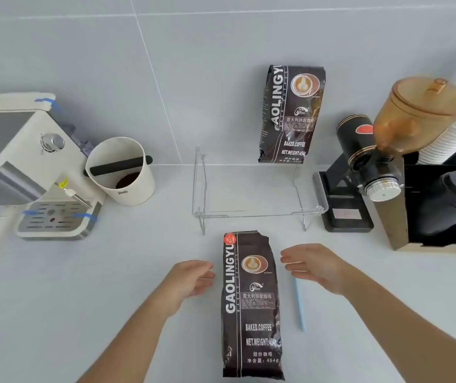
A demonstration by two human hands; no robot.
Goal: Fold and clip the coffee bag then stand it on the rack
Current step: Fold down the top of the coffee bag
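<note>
White counter (110, 313), wide bare patches front left and front right. Espresso machine (22, 167) far left, cut off by frame edge; body partly out of view. Grinder (370, 167) with amber hopper right, box of dark lids (447, 205) beside it running off the right edge, contents hard to make out. Clear wire rack (254, 194) centre, against the wall, barely readable against the counter; second bag (290, 114) standing at its back right, left part of rack open. Knock box (121, 172) between machine and rack, well apart from both. Coffee bag (251, 305) lying flat, label up, just in front of rack, top edge unfolded and crumpled, bottom corner near the lower frame edge. Left hand (190, 280) just left of bag, fingers loosely curled and apart, holding nothing, not touching. Right hand (318, 266) just right of bag, fingers spread loosely, empty. Pale blue clip (300, 305) flat beside bag's right edge, top end hidden under right hand.
</note>
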